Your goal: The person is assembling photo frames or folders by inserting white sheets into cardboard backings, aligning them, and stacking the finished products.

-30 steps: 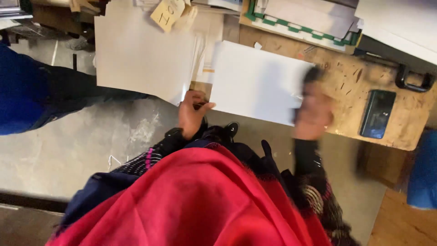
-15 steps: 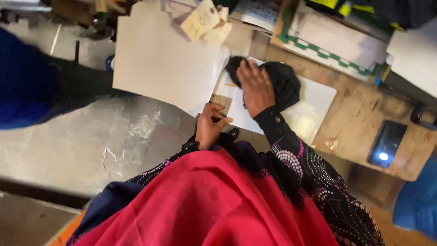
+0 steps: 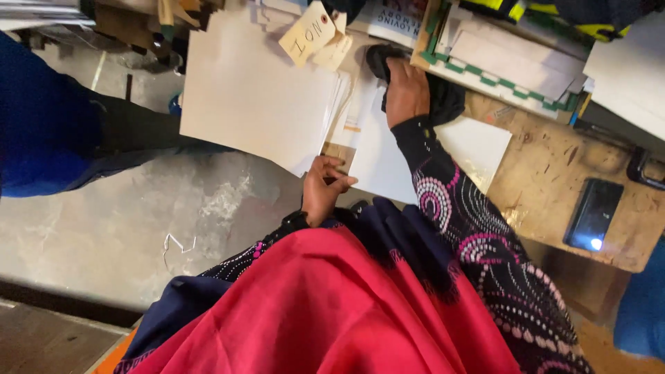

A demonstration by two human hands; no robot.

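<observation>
The right hand [image 3: 407, 90] pressed a soft black cloth [image 3: 443, 97] onto the white sheet [image 3: 388, 166] on the table [image 3: 547, 173] — limp, easily bunched. The left hand [image 3: 322, 190] pinched the sheet's near edge; thin, light, likely to crease.

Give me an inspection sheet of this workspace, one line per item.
Surface: worn wooden bench, scratched and stained.
Job's things: white sheet lies flat; black cloth pressed on it.
Clutter: stack of white sheets, paper tags, green-edged boards, dark phone with a lit spot.
Hands: right hand on the cloth; left hand pins the sheet's near edge.
Cables: nothing seen.
Surroundings: grey concrete floor; another person's blue clothing at left.
</observation>
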